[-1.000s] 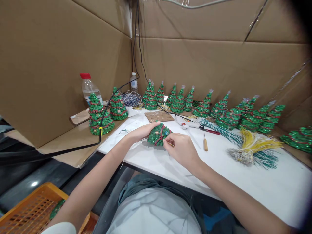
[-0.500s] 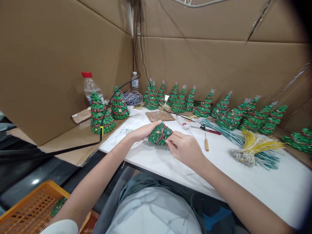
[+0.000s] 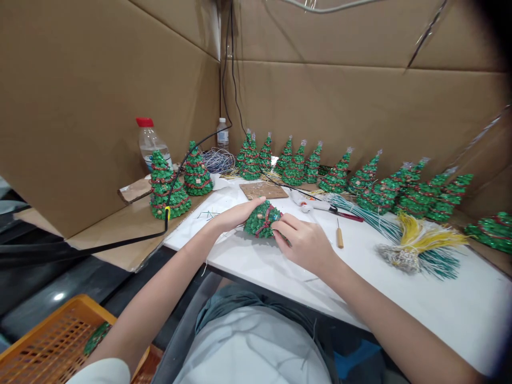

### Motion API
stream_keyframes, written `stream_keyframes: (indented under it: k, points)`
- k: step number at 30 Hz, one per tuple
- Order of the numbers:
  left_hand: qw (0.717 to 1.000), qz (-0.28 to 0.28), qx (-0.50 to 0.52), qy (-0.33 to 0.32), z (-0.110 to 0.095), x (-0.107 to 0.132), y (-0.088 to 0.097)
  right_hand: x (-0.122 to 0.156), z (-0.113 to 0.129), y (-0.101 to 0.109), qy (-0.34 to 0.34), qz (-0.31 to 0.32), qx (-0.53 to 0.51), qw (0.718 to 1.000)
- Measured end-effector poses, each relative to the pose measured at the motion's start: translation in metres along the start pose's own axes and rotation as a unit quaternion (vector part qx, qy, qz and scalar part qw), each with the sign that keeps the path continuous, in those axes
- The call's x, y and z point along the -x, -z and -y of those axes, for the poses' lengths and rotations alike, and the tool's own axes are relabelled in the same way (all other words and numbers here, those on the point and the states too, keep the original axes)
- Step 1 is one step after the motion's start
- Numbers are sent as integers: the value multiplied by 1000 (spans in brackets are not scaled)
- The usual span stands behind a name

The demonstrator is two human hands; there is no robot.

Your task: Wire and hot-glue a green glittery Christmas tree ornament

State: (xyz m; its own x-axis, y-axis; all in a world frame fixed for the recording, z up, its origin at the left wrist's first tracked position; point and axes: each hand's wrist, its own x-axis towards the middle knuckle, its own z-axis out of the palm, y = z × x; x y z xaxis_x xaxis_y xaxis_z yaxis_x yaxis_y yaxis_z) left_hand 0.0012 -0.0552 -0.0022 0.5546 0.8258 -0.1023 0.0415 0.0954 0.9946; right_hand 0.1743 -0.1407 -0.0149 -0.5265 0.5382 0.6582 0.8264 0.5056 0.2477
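A small green Christmas tree (image 3: 259, 223) with a red garland lies tilted over the white table near its front edge. Wrapped round the tree's left and top is my left hand (image 3: 239, 212), its thumb uppermost; the other fingers are mostly hidden behind the tree. My right hand (image 3: 302, 240) is closed in a pinch against the tree's right side, at the garland. Whatever sits between those fingertips is too small to make out. An awl with a wooden handle (image 3: 340, 237) lies right of my right hand, and a white glue gun (image 3: 308, 202) rests behind it.
Several finished-looking trees (image 3: 294, 169) line the back, with two more (image 3: 198, 173) at left. Bundled yellow wires (image 3: 424, 237) lie over green wires (image 3: 446, 264) at right. A black cable (image 3: 176, 178) hangs by a red-capped bottle (image 3: 152, 146). An orange basket (image 3: 52, 333) stands below left.
My right fingertips have shifted very slightly at the tree's side. My left hand and the tree stay in place; the whole view has moved a touch.
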Motion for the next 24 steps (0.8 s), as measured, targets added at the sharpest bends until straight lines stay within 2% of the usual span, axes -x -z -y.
stream_keyframes:
  k: [3, 7, 24]
  points:
    - [1000, 1, 7, -5, 1, -1, 0, 1, -6, 0, 65, -13, 46, 997]
    - [1000, 5, 12, 1, 2, -3, 2, 1, -8, -1, 102, -20, 88, 991]
    - [1000, 9, 7, 9, 5, -6, 3, 1, 5, -10, 35, -86, 94, 991]
